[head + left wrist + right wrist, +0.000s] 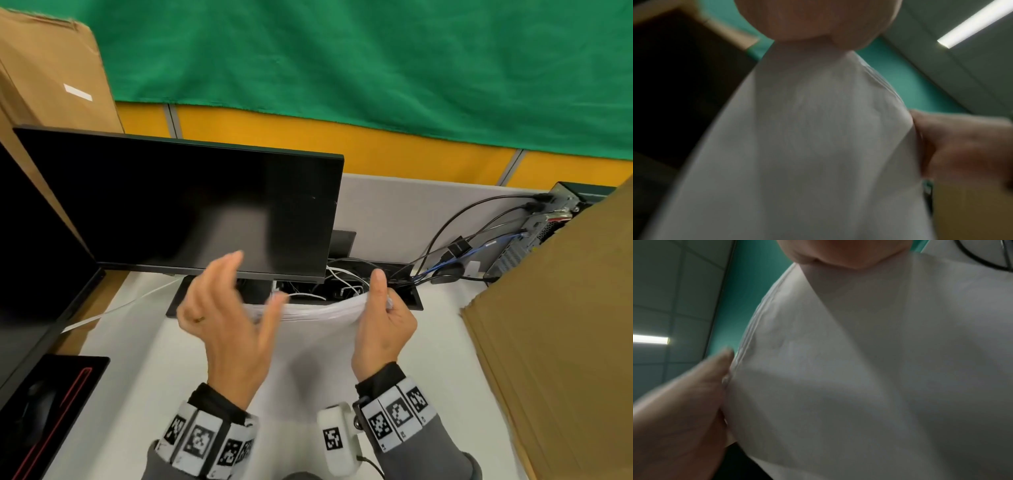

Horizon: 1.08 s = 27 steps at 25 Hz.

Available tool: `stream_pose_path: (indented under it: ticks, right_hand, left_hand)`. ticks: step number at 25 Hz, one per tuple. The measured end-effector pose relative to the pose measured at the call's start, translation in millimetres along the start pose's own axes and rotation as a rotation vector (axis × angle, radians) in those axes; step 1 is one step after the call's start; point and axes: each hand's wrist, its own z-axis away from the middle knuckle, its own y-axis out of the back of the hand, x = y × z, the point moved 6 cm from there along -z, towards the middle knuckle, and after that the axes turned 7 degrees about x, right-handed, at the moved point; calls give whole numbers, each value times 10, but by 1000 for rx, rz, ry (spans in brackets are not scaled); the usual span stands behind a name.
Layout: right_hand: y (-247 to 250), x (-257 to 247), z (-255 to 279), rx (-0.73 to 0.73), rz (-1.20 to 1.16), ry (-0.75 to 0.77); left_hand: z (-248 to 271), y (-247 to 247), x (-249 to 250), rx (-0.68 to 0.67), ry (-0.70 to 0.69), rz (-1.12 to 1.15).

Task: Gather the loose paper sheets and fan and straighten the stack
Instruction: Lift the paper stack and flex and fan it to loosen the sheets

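We see the paper stack (pixel 308 329) bowed before the monitor (pixel 178 205), right hand (pixel 383 329) pinching its right edge, left hand (pixel 226 322) blurred, fingers spread, thumb at its left edge, lower sheets hidden.

Head: looks down over desk (pixel 428 342).
Wrists: close, facing upward.
Shared: paper stack (pixel 318 313) (pixel 807 146) (pixel 869 369).

A white desk (pixel 442 346) runs across the foreground. Dark monitor (pixel 178 205) stands at the back left, a second screen (pixel 37 246) at the far left edge. Behind, a grey partition (pixel 394 212), then a yellow panel (pixel 376 144) under a green cloth (pixel 342 54). Cardboard (pixel 561 329) leans at right, another box (pixel 51 68) top left. Cables (pixel 455 222) trail to a computer (pixel 534 226). Overhead, a strip light (pixel 972 24) glows.
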Motion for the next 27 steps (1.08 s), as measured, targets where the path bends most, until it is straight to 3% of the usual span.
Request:
stream_pose_path:
  ticks: [2,4,6,8,10,13,16,18,21,24,27]
  right_hand:
    - [-88,67,-4,-12,-9,-5]
    - [-182,90,15,-82,10,-12]
    - [-264,36,20,-248,50,71]
    - [-225,32,-41,-467,172,171]
    - [93,296,-248,-531,417,149]
    - [746,817,-461,-447,627,-161]
    - [1043,1206,-330,-587,317,-635]
    - [1060,1177,-252,-700,280,-745]
    - [906,875,-392,-685,354,-519]
    - [736,427,-547,-673,201,-264]
    - [793,521,-495,-721,165,-276]
  left_hand:
    - [50,-214,208,-293,-421,-407]
    - [45,-334,287,-489,-507,-496]
    - [-98,-346,232,-590,-397,-534]
    - [-258,-258,28,-609,-233,-486]
    - [-422,-72,-253,-581,-92,-328]
    - [-489,234,-655,-524,218,9]
    - [-96,215,-1076,-633,625,329]
    - [233,108,-1309,-649,795,387]
    - [412,22,-1366,-529,823,428]
    - [285,54,-1297,-406,760,580]
    - [386,-39,-1416,-428,772,596]
